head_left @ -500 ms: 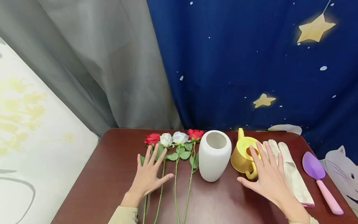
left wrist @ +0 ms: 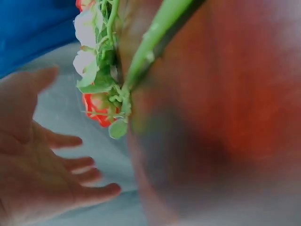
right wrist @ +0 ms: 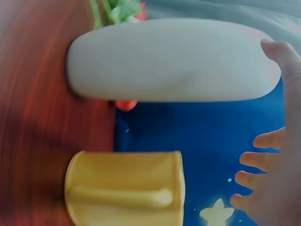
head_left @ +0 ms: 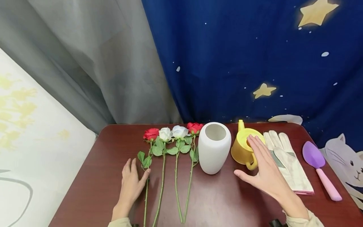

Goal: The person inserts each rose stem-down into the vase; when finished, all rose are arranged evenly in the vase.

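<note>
My left hand (head_left: 130, 184) hovers above the table, just left of the outermost red rose (head_left: 151, 134), fingers spread and holding nothing. Two white roses, a near one (head_left: 165, 134) and a bluish one (head_left: 180, 131), and another red rose (head_left: 194, 127) lie in a row, stems toward me. The left wrist view shows the spread fingers apart from the blooms. A white vase (head_left: 214, 157) stands upright beside them. My right hand (head_left: 267, 171) is in the air near the yellow watering can (head_left: 241, 149), covering part of it; in the right wrist view its fingers touch nothing.
White work gloves (head_left: 297, 176) lie right of the watering can. Further right, near the table's edge, is a trowel (head_left: 314, 156) with a purple blade and pink handle. Behind the dark red table (head_left: 93, 189) hang grey and blue curtains (head_left: 227, 63).
My left hand has moved left and toward me, off the rose stems. The right hand has turned more sideways and shifted slightly left. The head view has tilted down a little.
</note>
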Available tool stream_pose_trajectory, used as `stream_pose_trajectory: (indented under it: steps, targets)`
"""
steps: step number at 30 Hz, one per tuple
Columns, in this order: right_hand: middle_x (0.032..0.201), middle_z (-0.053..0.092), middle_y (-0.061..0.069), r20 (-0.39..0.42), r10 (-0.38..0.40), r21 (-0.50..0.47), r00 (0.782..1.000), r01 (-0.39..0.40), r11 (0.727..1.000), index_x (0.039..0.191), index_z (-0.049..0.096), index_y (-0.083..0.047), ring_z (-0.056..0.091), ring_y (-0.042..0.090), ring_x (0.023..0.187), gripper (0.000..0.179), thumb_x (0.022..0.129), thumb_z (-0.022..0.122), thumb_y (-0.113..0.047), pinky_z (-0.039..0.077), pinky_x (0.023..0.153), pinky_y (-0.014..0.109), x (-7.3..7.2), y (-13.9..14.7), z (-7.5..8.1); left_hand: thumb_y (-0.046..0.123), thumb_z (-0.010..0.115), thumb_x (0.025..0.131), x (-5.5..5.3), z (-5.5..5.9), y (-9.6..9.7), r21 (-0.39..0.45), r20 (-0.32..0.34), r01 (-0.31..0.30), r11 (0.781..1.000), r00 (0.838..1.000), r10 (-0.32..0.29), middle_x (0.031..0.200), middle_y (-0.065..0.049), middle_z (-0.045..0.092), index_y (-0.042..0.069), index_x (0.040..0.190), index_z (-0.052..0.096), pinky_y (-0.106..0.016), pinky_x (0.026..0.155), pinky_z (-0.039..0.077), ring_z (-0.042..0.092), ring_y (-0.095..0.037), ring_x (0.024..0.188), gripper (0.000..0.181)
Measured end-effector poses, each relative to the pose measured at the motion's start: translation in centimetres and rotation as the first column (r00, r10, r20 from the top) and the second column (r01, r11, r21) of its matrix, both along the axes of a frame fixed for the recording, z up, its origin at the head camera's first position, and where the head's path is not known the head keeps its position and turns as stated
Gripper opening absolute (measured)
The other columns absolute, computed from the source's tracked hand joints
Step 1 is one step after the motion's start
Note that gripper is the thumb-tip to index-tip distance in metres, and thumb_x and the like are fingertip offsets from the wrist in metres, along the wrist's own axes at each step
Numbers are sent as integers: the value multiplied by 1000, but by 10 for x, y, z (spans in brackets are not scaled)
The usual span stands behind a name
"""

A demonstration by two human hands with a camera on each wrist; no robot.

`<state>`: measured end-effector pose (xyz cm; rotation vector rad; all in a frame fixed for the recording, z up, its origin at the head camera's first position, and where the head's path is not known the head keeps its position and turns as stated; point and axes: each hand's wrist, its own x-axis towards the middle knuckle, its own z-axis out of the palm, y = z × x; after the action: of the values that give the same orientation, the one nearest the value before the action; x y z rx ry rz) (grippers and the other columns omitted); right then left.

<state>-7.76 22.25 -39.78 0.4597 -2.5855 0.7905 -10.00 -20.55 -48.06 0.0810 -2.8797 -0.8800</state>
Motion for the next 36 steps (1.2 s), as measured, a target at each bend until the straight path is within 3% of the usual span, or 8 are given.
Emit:
stream_pose_trajectory:
  steps: [2, 5, 8, 11, 18, 27, 31, 36]
  targets:
    - [150, 25, 9, 35, 7, -51, 999, -6, 999, 148, 23, -14, 20, 24, 137, 106, 65, 83, -40, 16, 111, 35, 1, -6, 5, 37, 55, 92, 5, -1, -4, 28, 71, -48, 998, 996, 46, 140, -35, 18, -12, 140, 21, -63, 95, 29, 18, -50, 127, 76]
    - [150, 26, 4, 98, 19, -125, 995, -7, 992, 149, 19, -23, 26, 25, 134, 107, 66, 84, -36, 27, 105, 49, 2, -14, 12, 31, 55, 93, 9, -4, -5, 45, 146, -99, 994, 985, 91, 131, -38, 24, -16, 136, 25, -62, 89, 34, 24, -52, 119, 71]
    - [149, 27, 1, 142, 27, -190, 989, 0, 982, 149, 16, -30, 30, 29, 131, 107, 66, 84, -34, 32, 95, 61, -1, -23, 17, 29, 58, 91, 8, -6, -3, 65, 155, -115, 991, 982, 103, 120, -37, 32, -15, 127, 37, -59, 84, 37, 31, -51, 111, 60]
    - [149, 25, -2, 143, 38, -251, 989, -1, 968, 148, 14, -33, 29, 28, 131, 109, 66, 85, -31, 32, 96, 61, -5, -32, 21, 28, 59, 90, 4, -7, 0, 69, 157, -108, 992, 983, 96, 107, -29, 42, -9, 112, 46, -53, 78, 40, 40, -47, 102, 45]
    - [151, 22, -3, 84, 67, -428, 994, -24, 904, 149, 10, -31, 23, 13, 136, 112, 67, 85, -17, 29, 104, 48, -23, -52, 24, 27, 58, 91, -10, -9, 3, -32, 185, -79, 996, 979, 83, 86, -15, 48, 3, 86, 51, -44, 66, 40, 45, -38, 86, 25]
    - [150, 24, 10, 130, 79, -523, 988, 0, 852, 149, 9, -9, 24, 25, 136, 110, 68, 83, -13, 25, 106, 52, -22, -77, 36, 22, 58, 85, -14, -7, 4, -95, 202, -73, 993, 975, 91, 76, -9, 53, 4, 83, 50, -43, 62, 42, 51, -38, 78, 19]
    - [150, 26, 1, 118, 52, -514, 992, 16, 858, 150, 11, -18, 27, 20, 134, 113, 66, 86, -21, 25, 106, 50, -26, -80, 25, 31, 61, 87, -14, -5, 5, -114, 205, -76, 991, 974, 98, 72, -9, 54, 3, 84, 49, -44, 56, 44, 54, -36, 69, 31]
    - [148, 29, -1, 101, -20, -471, 995, 65, 880, 149, 14, -25, 32, 21, 129, 113, 63, 86, -33, 28, 103, 51, -31, -86, 16, 33, 64, 87, -16, -5, 6, -122, 226, -80, 989, 968, 106, 61, -4, 49, 10, 62, 48, -38, 48, 40, 51, -27, 60, 37]
